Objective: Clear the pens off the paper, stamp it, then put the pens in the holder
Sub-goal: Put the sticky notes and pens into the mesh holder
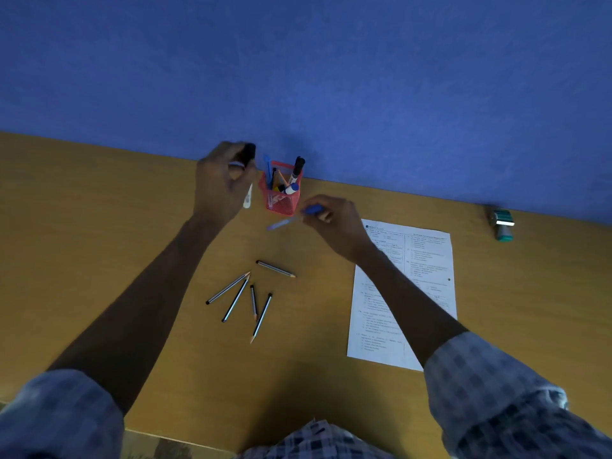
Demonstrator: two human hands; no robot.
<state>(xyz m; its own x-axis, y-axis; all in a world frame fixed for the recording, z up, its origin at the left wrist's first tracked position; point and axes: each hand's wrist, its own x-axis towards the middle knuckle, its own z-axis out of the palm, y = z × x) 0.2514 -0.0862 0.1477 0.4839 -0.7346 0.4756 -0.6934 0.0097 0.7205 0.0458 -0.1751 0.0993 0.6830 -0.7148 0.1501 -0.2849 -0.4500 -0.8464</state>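
A red mesh holder (281, 202) stands at the desk's back edge against the blue wall, with several pens and markers in it. My left hand (220, 185) is just left of the holder and grips a white marker with a black cap (248, 193). Just right of the holder, my right hand (331, 223) pinches a blue pen (288, 221) that points left and down. Several pencils (251, 296) lie loose on the desk in front of the holder. The printed paper (420, 279) lies to the right, partly under my right forearm, with no pens on it.
A green-and-grey stamp (502, 224) stands at the back right of the wooden desk (99, 243), near the wall. My checked sleeves and shirt fill the bottom of the view.
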